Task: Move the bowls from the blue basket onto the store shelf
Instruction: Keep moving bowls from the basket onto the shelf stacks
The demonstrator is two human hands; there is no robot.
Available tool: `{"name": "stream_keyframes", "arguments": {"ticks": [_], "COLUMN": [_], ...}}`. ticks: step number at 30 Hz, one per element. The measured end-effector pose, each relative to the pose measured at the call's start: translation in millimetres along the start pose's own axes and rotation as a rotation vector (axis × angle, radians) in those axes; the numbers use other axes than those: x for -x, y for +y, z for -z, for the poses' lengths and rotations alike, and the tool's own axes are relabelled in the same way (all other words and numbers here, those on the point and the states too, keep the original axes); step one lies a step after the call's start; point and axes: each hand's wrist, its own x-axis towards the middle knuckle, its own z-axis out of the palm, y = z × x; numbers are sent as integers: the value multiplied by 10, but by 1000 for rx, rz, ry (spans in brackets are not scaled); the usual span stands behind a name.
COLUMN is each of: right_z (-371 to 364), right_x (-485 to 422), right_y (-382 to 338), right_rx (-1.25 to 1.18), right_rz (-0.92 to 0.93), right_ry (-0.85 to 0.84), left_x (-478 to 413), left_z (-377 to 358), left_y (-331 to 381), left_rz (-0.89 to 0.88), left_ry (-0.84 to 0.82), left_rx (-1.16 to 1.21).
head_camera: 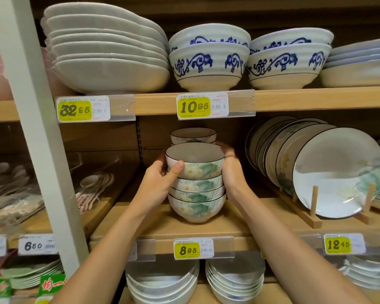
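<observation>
Both bare arms stretch forward and angle in toward each other, the left forearm [110, 244] and the right forearm [294, 244] alike. The left hand [158, 183] cups the left side of a stack of white ceramic bowls painted with green leaves and pale flowers [196, 194], its thumb [177, 168] laid across the top bowl's front. The right hand [230, 172] holds the stack's right side palm-in, fingers [225, 148] curled round behind the top rim.
</observation>
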Motion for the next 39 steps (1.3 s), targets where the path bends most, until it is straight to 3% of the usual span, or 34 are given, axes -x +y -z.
{"name": "stream_keyframes", "arguments": {"ticks": [29,39], "right_z": [20,26], "right_x": [-21,-19], "right_y": [168,153], "right_rx": [38,66], "right_rz": [-4,88], "right_ry": [34,12], "left_x": [77,89], "left_z": [-195,-260], "left_y": [-68,-52], "left_rz": [27,39], "left_ry": [65,97], "left_rx": [-141,-155]}}
